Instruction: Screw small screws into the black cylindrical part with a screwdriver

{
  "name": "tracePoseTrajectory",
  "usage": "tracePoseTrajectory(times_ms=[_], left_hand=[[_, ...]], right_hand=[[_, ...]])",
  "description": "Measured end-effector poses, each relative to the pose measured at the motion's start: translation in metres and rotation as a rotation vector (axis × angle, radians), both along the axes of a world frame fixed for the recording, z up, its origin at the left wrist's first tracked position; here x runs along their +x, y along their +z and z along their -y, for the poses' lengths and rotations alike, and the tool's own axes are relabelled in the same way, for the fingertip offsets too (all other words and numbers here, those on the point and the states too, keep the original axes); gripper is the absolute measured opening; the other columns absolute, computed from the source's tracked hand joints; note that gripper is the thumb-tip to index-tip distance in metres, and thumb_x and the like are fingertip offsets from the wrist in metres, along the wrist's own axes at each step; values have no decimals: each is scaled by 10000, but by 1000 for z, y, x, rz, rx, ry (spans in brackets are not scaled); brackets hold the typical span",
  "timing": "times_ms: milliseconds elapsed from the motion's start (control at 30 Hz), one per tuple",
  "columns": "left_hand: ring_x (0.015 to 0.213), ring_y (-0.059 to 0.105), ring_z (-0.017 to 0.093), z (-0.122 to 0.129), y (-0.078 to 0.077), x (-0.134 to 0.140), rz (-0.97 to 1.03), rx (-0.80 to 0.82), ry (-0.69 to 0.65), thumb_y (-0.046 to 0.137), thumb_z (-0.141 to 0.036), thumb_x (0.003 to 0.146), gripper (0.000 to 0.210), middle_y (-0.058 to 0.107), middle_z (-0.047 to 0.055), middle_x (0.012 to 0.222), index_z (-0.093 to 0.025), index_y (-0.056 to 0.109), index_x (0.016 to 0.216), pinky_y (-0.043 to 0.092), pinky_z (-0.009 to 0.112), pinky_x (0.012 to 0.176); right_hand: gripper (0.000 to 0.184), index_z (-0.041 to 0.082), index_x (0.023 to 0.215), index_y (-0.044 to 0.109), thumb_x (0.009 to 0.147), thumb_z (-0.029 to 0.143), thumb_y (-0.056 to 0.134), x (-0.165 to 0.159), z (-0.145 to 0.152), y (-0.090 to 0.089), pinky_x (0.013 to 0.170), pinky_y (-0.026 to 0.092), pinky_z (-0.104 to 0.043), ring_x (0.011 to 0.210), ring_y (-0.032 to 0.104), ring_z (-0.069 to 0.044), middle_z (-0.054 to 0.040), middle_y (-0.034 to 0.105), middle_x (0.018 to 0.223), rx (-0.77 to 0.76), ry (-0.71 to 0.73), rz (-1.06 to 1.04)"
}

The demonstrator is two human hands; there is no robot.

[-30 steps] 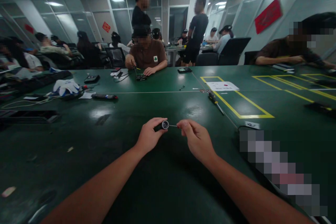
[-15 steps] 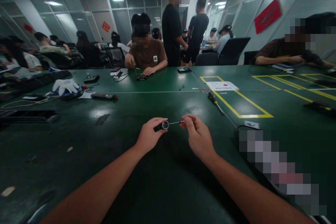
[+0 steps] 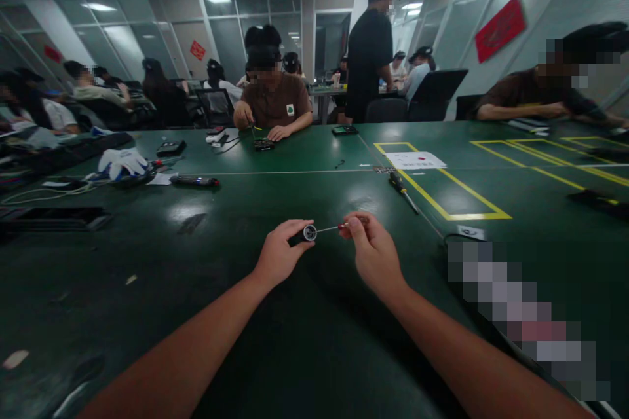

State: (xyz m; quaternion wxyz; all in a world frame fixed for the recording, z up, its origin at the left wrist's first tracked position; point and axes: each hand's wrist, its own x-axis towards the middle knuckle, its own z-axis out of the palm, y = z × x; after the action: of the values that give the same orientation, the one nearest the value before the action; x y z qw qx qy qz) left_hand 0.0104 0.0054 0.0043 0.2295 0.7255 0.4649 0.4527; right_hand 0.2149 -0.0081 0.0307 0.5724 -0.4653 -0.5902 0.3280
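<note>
Above the green tabletop (image 3: 265, 203), the left hand (image 3: 280, 252) grips a dark cylinder (image 3: 309, 233), ringed end facing the viewer; the right hand (image 3: 376, 250) pinches a slim red-collared tool (image 3: 340, 227), its shaft lying nearly crosswise, tip at the cylinder's right edge.

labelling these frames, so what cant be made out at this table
All in the head view:
Dark cylinder: barrel mostly covered by the left hand.
Thin tool: handle partly covered by the right hand; too small to tell whether its tip touches the cylinder.
White sheet: print too small and blurred.
</note>
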Motion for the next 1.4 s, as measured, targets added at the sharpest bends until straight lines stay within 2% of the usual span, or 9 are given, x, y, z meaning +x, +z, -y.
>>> tracePoseTrajectory(times_ms=[333, 467, 600, 700, 800, 900, 1033, 1267, 1400], left_hand=[[1150, 658, 226, 1, 1, 0, 20, -23, 2, 742, -118, 814, 413, 715, 62, 1227, -239, 727, 1209, 486, 442, 1070], [1150, 661, 229, -1, -2, -1, 19, -11, 2, 739, -124, 812, 414, 715, 59, 1220, -250, 727, 1206, 487, 445, 1069], [1150, 666, 229, -2, -3, -2, 30, 3, 3, 729, -129, 820, 399, 715, 63, 1221, -246, 726, 1202, 491, 446, 1068], [1143, 670, 228, -2, -2, -2, 24, -1, -2, 733, -116, 813, 410, 718, 64, 1215, -241, 724, 1203, 496, 442, 1062], [1141, 669, 227, -2, -2, -2, 16, 3, 7, 730, -110, 813, 413, 717, 66, 1217, -239, 723, 1206, 496, 442, 1063], [1142, 667, 229, -2, -3, -2, 9, 4, 4, 735, -119, 814, 411, 716, 64, 1217, -245, 723, 1205, 490, 448, 1070], [1145, 664, 225, -2, -4, -1, 2, -13, -15, 739, -117, 813, 416, 715, 58, 1219, -248, 723, 1207, 487, 440, 1071], [1143, 667, 228, -1, -2, -1, -2, 1, -8, 728, -97, 812, 401, 720, 57, 1206, -245, 729, 1185, 495, 441, 1060], [1152, 662, 233, -1, -1, -1, 17, -6, -2, 743, -109, 809, 401, 718, 65, 1217, -233, 727, 1190, 488, 447, 1070]], right_hand=[[259, 232, 1040, 628, 1005, 465, 519, 0, 3, -1, 775, 515, -347, 818, 681, -209, -38, 701, 885, 33, 27, 89], [227, 242, 1072, 611, 1014, 433, 503, 2, 5, 3, 649, 459, -308, 646, 588, -177, 25, 595, 692, 3, 126, 116], [229, 246, 979, 636, 992, 457, 548, 2, 11, 8, 632, 437, -291, 677, 573, -172, 20, 575, 727, 47, 230, 130], [349, 236, 862, 667, 1023, 479, 474, 1, 14, 11, 609, 413, -293, 643, 554, -166, 17, 548, 680, 62, 185, 188], [322, 234, 934, 681, 1026, 454, 466, -1, 13, 10, 626, 435, -301, 660, 585, -175, 7, 589, 698, 34, 115, 197], [246, 232, 1048, 643, 986, 450, 547, -2, 9, 5, 659, 483, -312, 715, 637, -192, -12, 661, 790, 5, 67, 118], [270, 223, 1010, 651, 967, 479, 577, -2, 5, 2, 768, 529, -343, 816, 683, -211, -47, 710, 884, 19, 53, 43], [299, 217, 1007, 673, 944, 499, 596, -4, 2, 1, 801, 530, -367, 817, 668, -213, -52, 706, 882, -14, 67, -24], [329, 217, 879, 649, 883, 546, 651, 0, -7, 0, 682, 537, -357, 658, 597, -186, -14, 617, 724, -257, 116, -374]])
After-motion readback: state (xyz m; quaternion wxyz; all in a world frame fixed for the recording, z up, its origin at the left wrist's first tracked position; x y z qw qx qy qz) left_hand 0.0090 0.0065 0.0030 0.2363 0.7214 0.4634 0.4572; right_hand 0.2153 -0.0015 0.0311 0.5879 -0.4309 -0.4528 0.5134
